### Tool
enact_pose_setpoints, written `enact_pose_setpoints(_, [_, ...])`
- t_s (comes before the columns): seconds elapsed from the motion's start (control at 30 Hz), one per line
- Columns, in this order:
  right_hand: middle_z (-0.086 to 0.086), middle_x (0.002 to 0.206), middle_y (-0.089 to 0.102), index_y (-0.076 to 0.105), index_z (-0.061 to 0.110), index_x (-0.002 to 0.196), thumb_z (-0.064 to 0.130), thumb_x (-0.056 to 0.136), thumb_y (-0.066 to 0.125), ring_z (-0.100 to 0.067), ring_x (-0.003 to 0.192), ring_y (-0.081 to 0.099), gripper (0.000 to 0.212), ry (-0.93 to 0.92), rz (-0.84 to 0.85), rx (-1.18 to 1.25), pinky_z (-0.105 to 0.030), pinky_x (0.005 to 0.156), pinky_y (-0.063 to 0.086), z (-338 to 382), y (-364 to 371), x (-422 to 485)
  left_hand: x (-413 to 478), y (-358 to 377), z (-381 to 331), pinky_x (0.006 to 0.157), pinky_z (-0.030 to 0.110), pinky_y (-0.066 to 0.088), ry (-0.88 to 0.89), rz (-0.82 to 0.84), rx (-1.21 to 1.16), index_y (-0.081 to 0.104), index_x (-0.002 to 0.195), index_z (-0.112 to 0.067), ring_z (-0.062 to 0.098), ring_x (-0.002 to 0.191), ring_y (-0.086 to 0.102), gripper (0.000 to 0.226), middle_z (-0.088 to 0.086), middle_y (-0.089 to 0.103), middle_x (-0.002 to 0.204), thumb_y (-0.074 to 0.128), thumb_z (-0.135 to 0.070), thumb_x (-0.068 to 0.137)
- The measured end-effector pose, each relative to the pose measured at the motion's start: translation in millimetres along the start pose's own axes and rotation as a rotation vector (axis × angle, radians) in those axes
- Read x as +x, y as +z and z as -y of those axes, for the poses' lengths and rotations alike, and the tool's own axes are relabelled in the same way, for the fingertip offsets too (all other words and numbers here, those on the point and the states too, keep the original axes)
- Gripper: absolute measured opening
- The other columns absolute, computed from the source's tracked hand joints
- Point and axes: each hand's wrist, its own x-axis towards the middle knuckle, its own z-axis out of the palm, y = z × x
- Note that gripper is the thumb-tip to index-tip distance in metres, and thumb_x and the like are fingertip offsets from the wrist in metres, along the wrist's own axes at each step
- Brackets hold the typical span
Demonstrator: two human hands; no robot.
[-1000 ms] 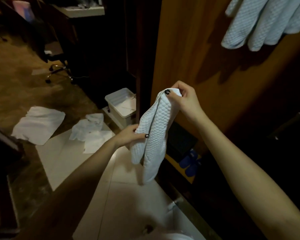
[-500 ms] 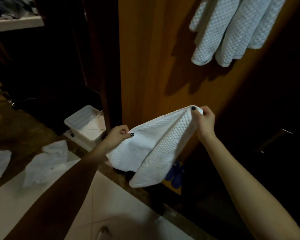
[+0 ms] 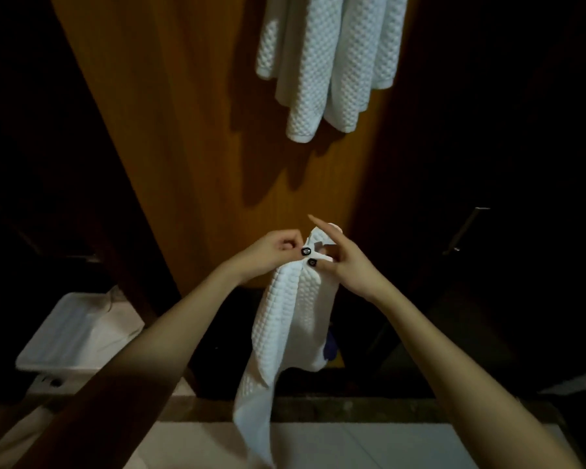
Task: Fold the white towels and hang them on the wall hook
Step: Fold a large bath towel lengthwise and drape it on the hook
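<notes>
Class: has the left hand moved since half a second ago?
Yes: the left hand moved right, from the wooden panel's edge to beneath the hanging towels, meeting the right hand.

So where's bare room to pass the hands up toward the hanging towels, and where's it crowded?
Bare panel shows left of the hung towels and below them, down to the held towel: that lane looks free. The top is crowded with hung towels. The left hand and right hand both pinch the towel's top.
</notes>
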Motion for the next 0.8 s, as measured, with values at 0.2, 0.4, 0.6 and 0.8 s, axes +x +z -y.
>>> enact_pose_setpoints(0.2, [0.000, 0.081, 0.061, 0.065, 0.025, 0.111, 0.012, 0.086, 0.072, -0.012, 0.080, 0.057, 0.029, 0.116, -0.084, -0.070, -0.029, 0.074, 0.044, 12, 4, -7, -2, -5, -13, 0.053, 0.021, 0.036, 0.002, 0.093, 0.007, 0.061, 0.077, -0.015, 0.017, 0.063, 0.048, 0.012, 0.006, 0.056, 0.068, 0.065, -0.014, 0.089])
enact_pose_setpoints(0.4, [0.007, 0.073, 0.064, 0.066, 0.021, 0.089, 0.017, 0.084, 0.074, 0.001, 0.065, 0.055, 0.010, 0.140, -0.314, -0.129, -0.018, 0.063, 0.043, 12, 29, -14, -12, -8, -8, 0.050, 0.016, 0.029, 0.051, 0.079, 0.092, 0.056, 0.072, -0.023, 0.008, 0.056, 0.041, 0.021, -0.012, 0.046, 0.059, 0.061, -0.028, 0.091])
enact_pose_setpoints(0.6, [0.004, 0.072, 0.059, 0.062, 0.020, 0.087, 0.014, 0.086, 0.070, -0.007, 0.067, 0.057, 0.010, 0.113, -0.628, -0.081, -0.018, 0.060, 0.047, 15, 29, -18, -42, -35, 26, 0.067, 0.021, 0.046, -0.074, 0.151, 0.191, 0.067, 0.085, -0.012, 0.002, 0.070, 0.061, 0.011, -0.010, 0.065, 0.076, 0.068, -0.023, 0.086])
enact_pose_setpoints(0.8, [0.005, 0.072, 0.060, 0.061, 0.018, 0.087, 0.014, 0.089, 0.066, -0.005, 0.066, 0.056, 0.007, 0.129, -0.765, -0.121, -0.015, 0.056, 0.046, 18, 22, -20, -64, -48, 30, 0.056, 0.012, 0.038, -0.017, -0.129, 0.104, 0.066, 0.068, -0.019, -0.002, 0.057, 0.052, 0.021, -0.012, 0.060, 0.056, 0.065, -0.011, 0.088])
